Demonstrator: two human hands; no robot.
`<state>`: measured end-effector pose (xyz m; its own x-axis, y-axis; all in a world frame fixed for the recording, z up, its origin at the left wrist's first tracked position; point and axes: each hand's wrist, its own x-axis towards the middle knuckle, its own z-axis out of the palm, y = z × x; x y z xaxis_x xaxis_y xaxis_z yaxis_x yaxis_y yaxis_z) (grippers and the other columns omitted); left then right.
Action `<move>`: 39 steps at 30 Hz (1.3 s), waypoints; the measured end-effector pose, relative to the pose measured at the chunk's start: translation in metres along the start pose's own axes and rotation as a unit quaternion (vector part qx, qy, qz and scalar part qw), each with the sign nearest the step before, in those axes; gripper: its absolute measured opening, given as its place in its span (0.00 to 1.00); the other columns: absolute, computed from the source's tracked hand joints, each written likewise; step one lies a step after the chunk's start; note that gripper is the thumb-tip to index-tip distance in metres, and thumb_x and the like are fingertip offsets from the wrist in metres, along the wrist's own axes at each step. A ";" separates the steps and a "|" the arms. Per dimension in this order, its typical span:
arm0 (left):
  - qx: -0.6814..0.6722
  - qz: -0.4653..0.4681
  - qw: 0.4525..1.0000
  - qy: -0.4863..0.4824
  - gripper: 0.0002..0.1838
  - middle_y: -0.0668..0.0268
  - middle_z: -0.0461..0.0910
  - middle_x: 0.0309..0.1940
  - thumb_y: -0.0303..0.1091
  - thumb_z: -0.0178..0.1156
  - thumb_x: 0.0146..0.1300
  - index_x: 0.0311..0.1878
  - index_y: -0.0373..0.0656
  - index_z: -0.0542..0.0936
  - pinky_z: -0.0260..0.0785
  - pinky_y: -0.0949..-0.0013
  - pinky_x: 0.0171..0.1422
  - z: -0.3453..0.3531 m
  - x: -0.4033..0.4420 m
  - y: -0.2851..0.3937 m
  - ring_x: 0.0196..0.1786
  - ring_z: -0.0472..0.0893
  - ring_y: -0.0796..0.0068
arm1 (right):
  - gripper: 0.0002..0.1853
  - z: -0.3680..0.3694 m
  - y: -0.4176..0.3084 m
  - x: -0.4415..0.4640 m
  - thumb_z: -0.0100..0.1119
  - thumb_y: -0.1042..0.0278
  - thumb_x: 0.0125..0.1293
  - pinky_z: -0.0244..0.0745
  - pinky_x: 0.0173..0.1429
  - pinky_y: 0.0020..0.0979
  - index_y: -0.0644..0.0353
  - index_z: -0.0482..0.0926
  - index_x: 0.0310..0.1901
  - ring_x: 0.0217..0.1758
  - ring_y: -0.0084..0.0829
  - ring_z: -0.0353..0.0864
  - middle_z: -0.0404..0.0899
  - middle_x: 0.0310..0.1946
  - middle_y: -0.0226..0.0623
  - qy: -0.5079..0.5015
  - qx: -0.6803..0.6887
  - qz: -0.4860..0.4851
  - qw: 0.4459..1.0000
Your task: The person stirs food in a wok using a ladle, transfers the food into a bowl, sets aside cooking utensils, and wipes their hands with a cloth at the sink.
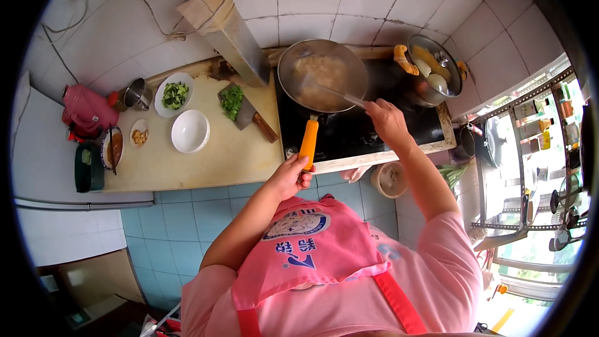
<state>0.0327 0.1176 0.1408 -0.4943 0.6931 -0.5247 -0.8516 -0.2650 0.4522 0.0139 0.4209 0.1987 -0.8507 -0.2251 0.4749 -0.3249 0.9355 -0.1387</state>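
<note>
My left hand (291,176) is closed around the orange handle (309,143) of a wok (323,76) on the black stove. Pale, light-brown food (323,73) covers much of the wok's bottom, blurred by what looks like steam. In my right hand (387,123) is the end of a spatula (340,93); its shaft slants leftward over the rim, and its head is in the food, hard to make out. Left of the stove, a cleaver (251,117) with chopped greens (233,101) on its blade lies on the counter.
A lidded pot (432,72) stands on the stove's right side. Along the counter are a white bowl (190,131), a bowl of sliced green vegetables (175,95), a small dish (139,133) and a pink kettle (87,109). A metal duct (237,50) rises behind. Utensils hang on a window rack (524,150).
</note>
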 end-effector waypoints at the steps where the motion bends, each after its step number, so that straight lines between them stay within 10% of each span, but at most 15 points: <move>1: 0.004 -0.002 1.000 0.003 0.09 0.67 0.72 0.35 0.37 0.52 0.71 0.51 0.50 0.68 0.60 0.78 0.32 0.002 -0.001 0.001 0.28 0.65 0.83 | 0.12 -0.008 0.000 -0.001 0.59 0.76 0.54 0.72 0.32 0.40 0.55 0.75 0.41 0.30 0.44 0.77 0.72 0.24 0.38 0.001 -0.008 0.005 1.000; 12: 0.011 -0.004 1.000 -0.001 0.08 0.67 0.72 0.35 0.38 0.50 0.72 0.50 0.50 0.69 0.60 0.79 0.32 0.000 0.000 0.000 0.28 0.65 0.83 | 0.09 0.037 0.015 0.020 0.58 0.67 0.62 0.72 0.39 0.47 0.58 0.72 0.41 0.37 0.53 0.78 0.79 0.31 0.49 0.018 0.098 0.189 0.977; 20: 0.001 -0.007 1.000 -0.007 0.08 0.67 0.72 0.35 0.38 0.51 0.71 0.51 0.50 0.69 0.61 0.78 0.32 -0.005 0.003 0.000 0.28 0.66 0.83 | 0.09 -0.010 -0.018 -0.028 0.57 0.68 0.66 0.72 0.34 0.34 0.62 0.72 0.43 0.30 0.47 0.79 0.77 0.25 0.47 0.049 0.188 0.308 0.931; 39: 0.000 -0.015 0.999 -0.030 0.09 0.67 0.73 0.34 0.39 0.52 0.71 0.50 0.50 0.67 0.65 0.77 0.31 -0.008 0.003 0.002 0.28 0.69 0.82 | 0.10 0.027 -0.053 -0.042 0.56 0.67 0.67 0.73 0.34 0.37 0.63 0.71 0.43 0.32 0.53 0.79 0.77 0.26 0.52 0.073 0.224 0.353 0.905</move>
<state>0.0281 0.1142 0.1342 -0.4571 0.7402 -0.4931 -0.8657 -0.2430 0.4376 0.0556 0.3738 0.1621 -0.8588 0.4549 0.2358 0.1158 0.6206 -0.7756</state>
